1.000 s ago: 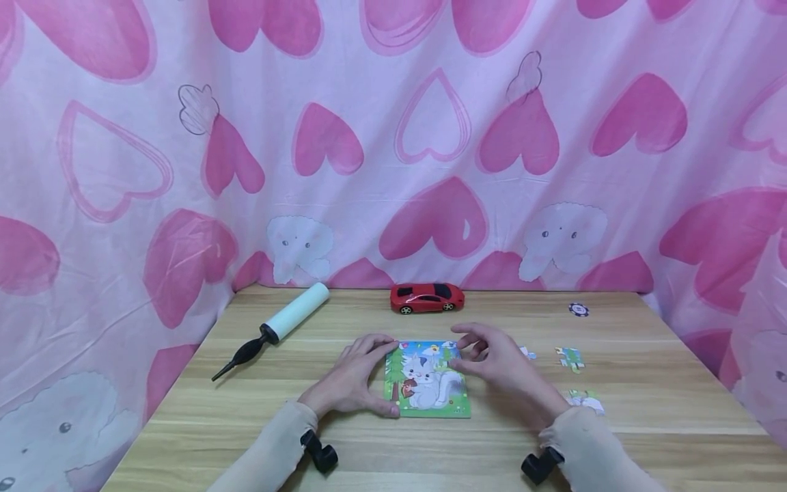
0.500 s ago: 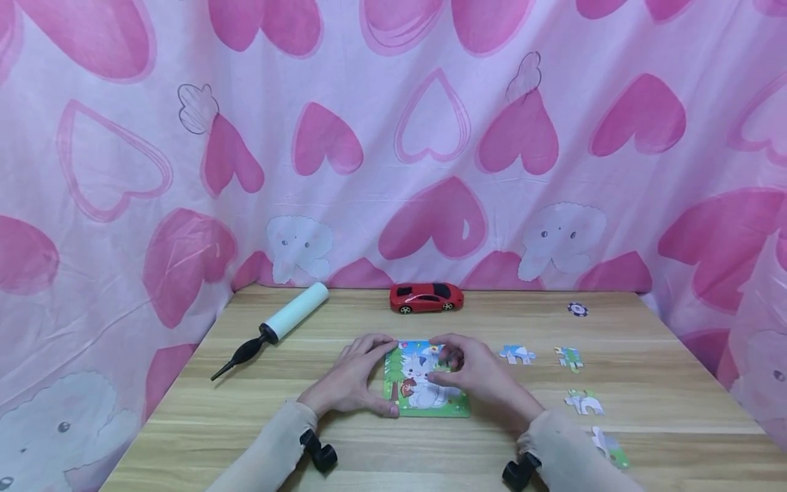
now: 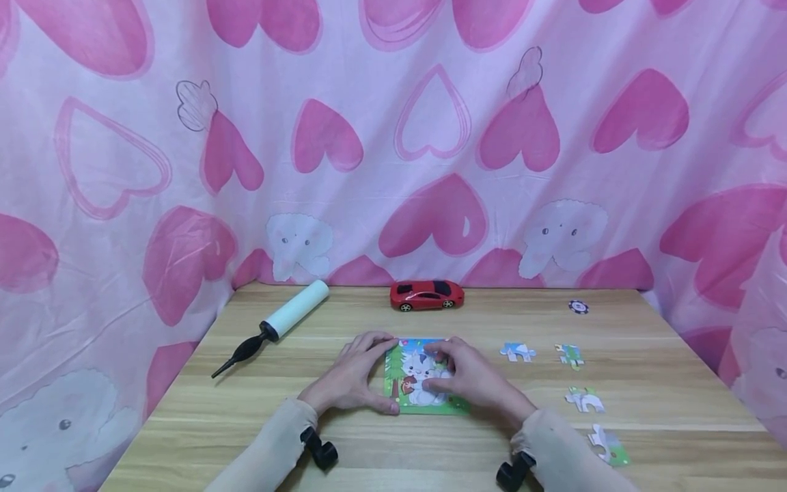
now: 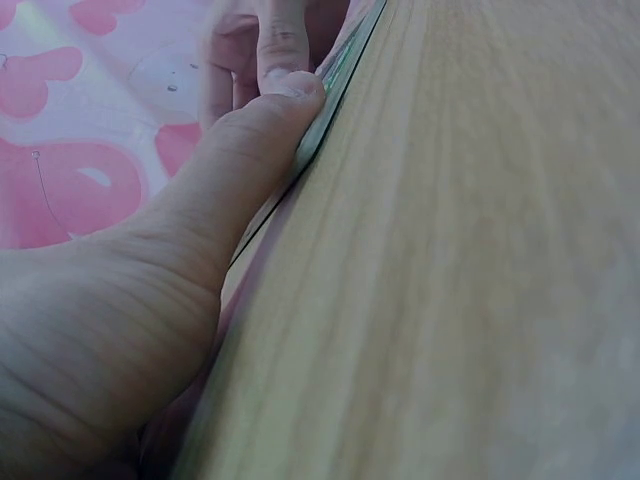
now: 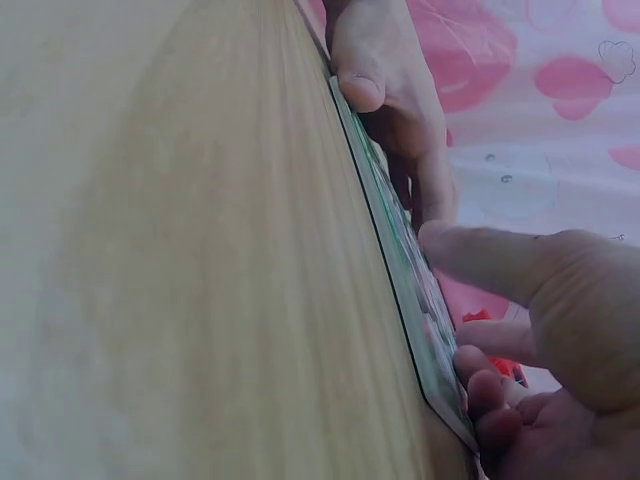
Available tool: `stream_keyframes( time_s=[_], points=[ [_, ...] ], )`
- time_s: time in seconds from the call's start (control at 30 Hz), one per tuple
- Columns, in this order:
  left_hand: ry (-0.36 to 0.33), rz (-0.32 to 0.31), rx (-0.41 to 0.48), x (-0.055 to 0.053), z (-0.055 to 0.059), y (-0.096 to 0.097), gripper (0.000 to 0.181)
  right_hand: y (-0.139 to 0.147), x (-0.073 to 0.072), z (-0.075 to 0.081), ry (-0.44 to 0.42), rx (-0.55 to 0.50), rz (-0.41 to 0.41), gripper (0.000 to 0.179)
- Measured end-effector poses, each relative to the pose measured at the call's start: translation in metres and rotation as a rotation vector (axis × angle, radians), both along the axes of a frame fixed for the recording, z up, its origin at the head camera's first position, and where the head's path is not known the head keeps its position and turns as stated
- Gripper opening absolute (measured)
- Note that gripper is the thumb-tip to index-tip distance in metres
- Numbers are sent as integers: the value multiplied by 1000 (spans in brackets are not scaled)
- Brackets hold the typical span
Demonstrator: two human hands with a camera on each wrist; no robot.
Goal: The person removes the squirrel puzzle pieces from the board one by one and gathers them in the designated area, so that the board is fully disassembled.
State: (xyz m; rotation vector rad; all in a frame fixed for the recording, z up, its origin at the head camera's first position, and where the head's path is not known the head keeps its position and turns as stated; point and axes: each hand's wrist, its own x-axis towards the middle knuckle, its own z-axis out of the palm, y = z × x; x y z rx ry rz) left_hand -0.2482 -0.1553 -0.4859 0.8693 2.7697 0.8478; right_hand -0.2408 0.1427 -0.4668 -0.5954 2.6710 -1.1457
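A square jigsaw puzzle [image 3: 415,400] with a white squirrel picture lies flat on the wooden table [image 3: 393,458]. My left hand [image 3: 353,376] holds its left side, thumb at the near corner and fingers at the far one. In the left wrist view that thumb [image 4: 240,150] presses along the puzzle's edge. Over the puzzle's right part is my right hand [image 3: 470,376], thumb and fingers spread apart and touching the picture. From the right wrist view, the right thumb [image 5: 490,260] and fingertips meet the puzzle's surface; no lifted piece is visible between them.
Several loose puzzle pieces lie on the right, among them a blue-and-white one [image 3: 518,352] and a corner one [image 3: 609,445]. A poker chip [image 3: 578,307] and a red toy car [image 3: 427,296] stand farther back. A hand pump [image 3: 279,324] lies left.
My right hand has moved left and inward over the puzzle, uncovering loose pieces on the right. The left hand keeps its place at the puzzle's left side.
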Motion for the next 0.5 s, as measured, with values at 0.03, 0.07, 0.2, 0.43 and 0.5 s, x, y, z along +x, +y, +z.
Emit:
stream_keyframes(
  time_s=[0.03,0.07,0.2,0.43,0.5],
  points=[
    [-4,1,4,0,0,0,123,-1,0,0,-4,7,-1,67],
    [-6,2,7,0,0,0,122,-1,0,0,-8,14,-1,66],
    [-7,4,9,0,0,0,122,-3,1,0,-6,34,5,64],
    [1,-1,6,-1,0,0,123,-5,1,1,-16,41,12,58],
    [5,-3,3,-1,1,0,123,-5,1,2,-18,34,13,57]
  ],
)
